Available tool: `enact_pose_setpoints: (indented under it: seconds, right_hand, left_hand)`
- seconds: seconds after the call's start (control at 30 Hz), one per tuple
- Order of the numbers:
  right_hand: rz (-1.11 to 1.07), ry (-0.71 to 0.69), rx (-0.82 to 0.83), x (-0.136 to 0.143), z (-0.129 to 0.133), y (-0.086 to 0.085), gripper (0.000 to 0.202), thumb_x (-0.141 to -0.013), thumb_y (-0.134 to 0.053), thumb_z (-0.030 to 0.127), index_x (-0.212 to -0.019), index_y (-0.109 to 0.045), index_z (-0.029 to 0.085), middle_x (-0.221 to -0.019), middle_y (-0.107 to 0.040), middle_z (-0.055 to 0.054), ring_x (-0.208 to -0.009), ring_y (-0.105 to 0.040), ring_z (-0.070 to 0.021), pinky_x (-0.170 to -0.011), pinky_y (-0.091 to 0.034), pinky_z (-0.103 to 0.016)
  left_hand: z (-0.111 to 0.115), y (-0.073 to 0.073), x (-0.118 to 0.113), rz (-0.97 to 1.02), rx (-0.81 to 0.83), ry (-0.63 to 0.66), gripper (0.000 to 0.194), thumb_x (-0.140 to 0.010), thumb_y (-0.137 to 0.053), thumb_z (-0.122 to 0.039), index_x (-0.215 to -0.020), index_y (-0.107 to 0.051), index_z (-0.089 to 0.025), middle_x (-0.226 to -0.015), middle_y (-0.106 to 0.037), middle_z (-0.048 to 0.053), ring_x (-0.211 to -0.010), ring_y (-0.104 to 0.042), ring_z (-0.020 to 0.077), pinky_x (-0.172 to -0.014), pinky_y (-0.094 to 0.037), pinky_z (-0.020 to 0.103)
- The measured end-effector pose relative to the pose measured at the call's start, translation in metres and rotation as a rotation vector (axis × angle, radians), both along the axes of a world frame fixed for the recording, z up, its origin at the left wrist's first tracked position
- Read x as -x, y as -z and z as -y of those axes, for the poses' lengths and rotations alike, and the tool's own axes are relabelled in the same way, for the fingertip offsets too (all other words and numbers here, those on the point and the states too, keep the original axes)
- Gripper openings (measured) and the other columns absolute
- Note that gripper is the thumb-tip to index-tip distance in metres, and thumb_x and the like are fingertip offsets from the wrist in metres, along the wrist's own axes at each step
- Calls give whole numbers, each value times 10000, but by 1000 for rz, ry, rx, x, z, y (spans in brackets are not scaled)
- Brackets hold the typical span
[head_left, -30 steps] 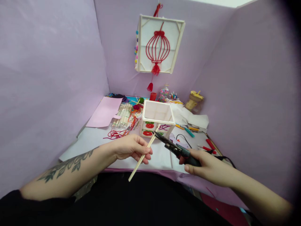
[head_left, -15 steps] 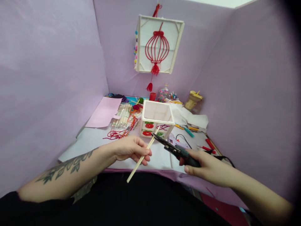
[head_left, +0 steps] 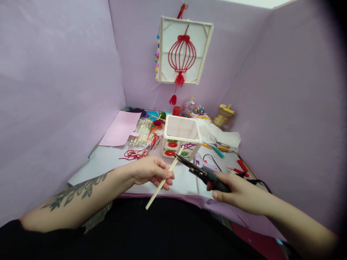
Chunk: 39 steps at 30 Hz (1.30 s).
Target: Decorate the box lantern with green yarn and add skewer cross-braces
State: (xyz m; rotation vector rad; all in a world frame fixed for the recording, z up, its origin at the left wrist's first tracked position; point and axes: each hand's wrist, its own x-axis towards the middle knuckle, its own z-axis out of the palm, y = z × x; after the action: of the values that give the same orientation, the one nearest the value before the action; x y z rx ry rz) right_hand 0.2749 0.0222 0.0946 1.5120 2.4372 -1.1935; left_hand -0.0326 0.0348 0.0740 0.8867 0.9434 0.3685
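Observation:
My left hand (head_left: 155, 172) pinches a pair of thin wooden chopsticks (head_left: 154, 200), held slanting up and away over the table's front edge. My right hand (head_left: 230, 189) is wrapped round the dark handles of a pair of pruning shears (head_left: 199, 171). The shears' blades meet the sticks near their upper end; whether they have bitten into the wood I cannot tell. Just behind stands an open-topped white box frame (head_left: 182, 139) with red and green yarn fruit on its front panel.
A stick-framed lantern (head_left: 185, 52) hangs above the back. On the left lie pink paper (head_left: 120, 128), bundled sticks (head_left: 142, 133) and tangled red yarn (head_left: 134, 154). To the right are a glue gun (head_left: 206, 162), a teal-handled tool (head_left: 218, 152) and a lidded cup (head_left: 223, 115).
Both hands, the chopsticks and the shears keep practically the same position. The view has shifted very slightly.

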Motion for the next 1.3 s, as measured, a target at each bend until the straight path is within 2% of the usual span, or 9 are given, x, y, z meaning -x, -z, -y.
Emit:
enact_pose_setpoints:
  seconds: [0.33,0.47,0.53,0.63,0.8,0.93,1.07,1.17,1.3]
  right_hand:
    - [32,3,-12,2,1,-1,312,-838,-558,478,-941,-607,188,-929,-659,-74,-848,-596,-241,-746,-460,-349]
    - [-27,70,-33,5,1,0,545,-800,-614,467,-1250,-506,179,-1149,-658,-110,-1019,-611,-279,-876,-481,-374]
    - [-19,39,35,12,-1,0,545,-799,-616,469,-1246,-528,169,-1159,-662,-119,-1029,-612,-288,-888,-486,-379]
    - [28,-43,159,29,-8,4,346,-813,-611,406,-1057,-603,161,-1031,-684,-104,-927,-614,-258,-824,-491,-358]
    - [16,-37,332,72,-26,21,151,-801,-623,291,-882,-561,179,-702,-621,-8,-587,-556,-136,-533,-437,-241]
    - [-23,-21,388,107,-51,34,104,-811,-608,246,-827,-524,187,-652,-567,21,-510,-527,-104,-464,-419,-213]
    - [-8,-1,335,128,-75,37,115,-855,-603,268,-852,-520,189,-646,-558,33,-486,-527,-98,-447,-430,-216]
    - [58,2,272,132,-84,38,174,-907,-604,326,-854,-558,167,-644,-560,41,-484,-527,-91,-451,-432,-218]
    - [146,0,224,129,-86,45,289,-960,-580,420,-882,-612,144,-650,-576,44,-501,-540,-85,-487,-465,-224]
  left_hand:
    - [0,-2,0,-23,-24,14,311,-586,-882,-345,-752,-730,-130,-682,-729,27,-573,-683,118,-588,-523,227]
    - [2,0,3,-45,-65,2,351,-572,-883,-385,-756,-733,-126,-667,-721,25,-534,-657,108,-546,-495,213]
    - [4,3,7,-63,-87,-7,352,-574,-880,-391,-752,-734,-124,-654,-718,29,-517,-643,107,-527,-480,211]
    - [11,14,20,-97,-107,-35,342,-588,-872,-394,-744,-730,-124,-641,-712,30,-504,-623,102,-510,-456,205]
    - [16,47,54,-161,-116,-108,281,-718,-817,-366,-799,-704,-122,-641,-677,-8,-480,-564,69,-483,-419,183]
    - [-1,66,83,-226,-141,-142,186,-931,-653,-291,-855,-637,-122,-711,-627,-32,-529,-544,69,-513,-473,201]
    - [-31,68,103,-256,-187,-144,191,-959,-620,-311,-933,-633,-122,-794,-633,-10,-617,-590,92,-573,-525,233]
    - [-49,68,106,-260,-204,-115,191,-957,-623,-311,-974,-637,-122,-857,-650,10,-674,-617,107,-609,-547,252]
    - [-58,80,100,-278,-198,-89,206,-954,-625,-315,-1024,-634,-122,-920,-658,29,-727,-636,124,-644,-563,274]
